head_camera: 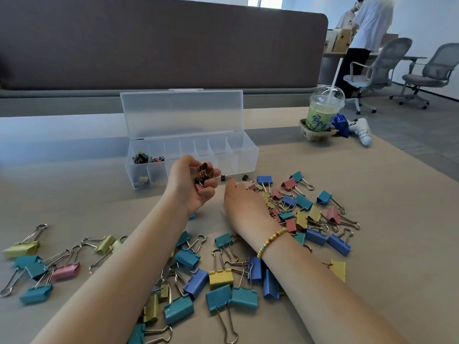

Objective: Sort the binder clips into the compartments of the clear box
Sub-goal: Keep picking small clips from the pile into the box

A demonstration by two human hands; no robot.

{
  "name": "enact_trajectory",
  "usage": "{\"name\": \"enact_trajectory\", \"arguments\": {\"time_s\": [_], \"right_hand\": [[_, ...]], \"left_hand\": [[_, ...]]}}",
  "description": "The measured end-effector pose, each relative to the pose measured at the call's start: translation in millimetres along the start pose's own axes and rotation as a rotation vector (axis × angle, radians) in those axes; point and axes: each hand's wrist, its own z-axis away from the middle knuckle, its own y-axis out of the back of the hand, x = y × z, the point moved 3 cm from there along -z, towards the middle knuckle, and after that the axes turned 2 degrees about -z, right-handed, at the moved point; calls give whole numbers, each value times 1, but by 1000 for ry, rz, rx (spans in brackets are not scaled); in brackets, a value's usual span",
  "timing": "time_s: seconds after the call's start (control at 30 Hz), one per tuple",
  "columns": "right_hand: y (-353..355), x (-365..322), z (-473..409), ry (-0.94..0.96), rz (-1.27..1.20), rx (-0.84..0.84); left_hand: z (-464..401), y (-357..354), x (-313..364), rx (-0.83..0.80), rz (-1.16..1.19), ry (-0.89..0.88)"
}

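Note:
The clear box (244,156) stands open on the table, lid up, with several small clips (146,158) in its leftmost compartments. My left hand (191,184) is cupped palm-up just in front of the box, shut on a bunch of small dark binder clips (205,171). My right hand (242,202) lies palm-down beside it, fingers on the table by a pile of mixed coloured clips (295,207). Two small black clips (247,178) lie loose in front of the box. Large blue, teal, yellow and pink clips (221,279) are scattered under and around my forearms.
A drink cup with a straw (323,112) sits in a cardboard holder at the back right, next to a white and blue object (357,130). A grey partition (161,43) runs behind the table. Office chairs (377,68) and a standing person (367,28) are far right.

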Motion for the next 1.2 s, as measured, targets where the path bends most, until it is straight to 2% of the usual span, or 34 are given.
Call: {"name": "enact_trajectory", "arguments": {"time_s": [0.17, 0.27, 0.37, 0.43, 0.47, 0.6, 0.63, 0.7, 0.83, 1.0, 1.13, 1.2], "right_hand": [[-2, -1, 0, 74, 50, 54], [2, 5, -3, 40, -56, 27], [10, 18, -5, -33, -270, 35], [15, 29, -6, -77, -541, 48], [17, 35, -6, -115, -761, 43], [14, 56, -9, -250, -1896, -143], [13, 58, -9, -254, -2081, -192], [14, 61, -8, -238, -2301, -232], [14, 63, -8, -220, -2368, -208], [12, 64, -10, -176, -2209, -244], [14, 58, -7, -114, -2077, -319], [18, 60, -6, -130, -2132, -293]], "left_hand": [[-6, -2, -2, 97, -39, 12], [-8, -3, -1, 89, -38, 2], [-6, -6, 0, 74, -18, -6], [-5, -6, 1, 86, -2, -21], [-5, -5, 2, 104, -7, -36], [-4, -3, 5, 135, 20, -68], [-4, -3, 5, 128, 43, -69], [-2, -3, 6, 116, 63, -74], [0, -1, 4, 100, 26, -82], [-4, -1, 0, 94, -49, -29], [-5, -2, -2, 63, -294, -72], [-3, -2, -1, 45, -414, -104]]}}
